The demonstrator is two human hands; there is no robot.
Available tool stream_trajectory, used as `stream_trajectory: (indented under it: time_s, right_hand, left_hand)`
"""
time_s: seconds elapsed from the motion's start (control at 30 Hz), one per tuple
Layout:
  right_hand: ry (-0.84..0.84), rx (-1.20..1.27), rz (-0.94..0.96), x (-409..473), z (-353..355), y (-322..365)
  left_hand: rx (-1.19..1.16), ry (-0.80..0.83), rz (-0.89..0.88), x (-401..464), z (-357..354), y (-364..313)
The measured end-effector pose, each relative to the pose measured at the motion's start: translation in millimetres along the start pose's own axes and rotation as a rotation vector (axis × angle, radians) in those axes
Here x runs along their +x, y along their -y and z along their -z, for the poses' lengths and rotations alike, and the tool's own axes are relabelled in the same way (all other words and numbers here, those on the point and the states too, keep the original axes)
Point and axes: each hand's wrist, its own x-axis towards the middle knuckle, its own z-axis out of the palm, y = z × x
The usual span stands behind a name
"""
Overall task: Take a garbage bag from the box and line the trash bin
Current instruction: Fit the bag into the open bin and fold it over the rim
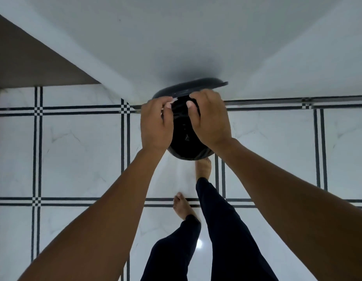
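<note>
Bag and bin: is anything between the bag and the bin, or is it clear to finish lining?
Nothing visible is in the way. Both hands, left and right, already grip the black bag at the bin's mouth, and the lid is swung up behind it. The bin's inside is hidden by the bag.

Both hands cover most of the trash bin (186, 136), and its lid (196, 86) is partly hidden.

The garbage bag (183, 136) was thin black plastic, glossy and crinkled; above it the trash bin lid (198, 86) looked like smooth dark plastic; below it the floor tiles (78, 151) were polished, marble-veined, reflecting light; the trousers (222, 230) were matt dark cloth.
</note>
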Motion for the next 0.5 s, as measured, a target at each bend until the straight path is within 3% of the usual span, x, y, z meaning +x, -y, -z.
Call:
stream_trajectory:
  time_s: [0.1, 0.17, 0.3, 0.4, 0.5]
  right_hand:
    - [-0.069, -0.145, -0.001, 28, 13, 5]
    - [0.013, -0.227, 0.008, 42, 13, 2]
    - [0.354, -0.303, -0.061, 56, 8, -6]
    - [0.408, -0.291, -0.079, 41, 1, -18]
    - [0.512, -0.337, -0.096, 17, -19, -39]
  left_hand:
    - [-0.031, -0.051, -0.032, 18, 10, -19]
    - [0.055, -0.003, -0.053, 33, 8, -21]
    - [0.312, 0.238, 0.074, 57, -8, -12]
    - [0.373, 0.434, 0.193, 50, -23, -2]
    - [0.457, 0.557, 0.188, 33, -50, 19]
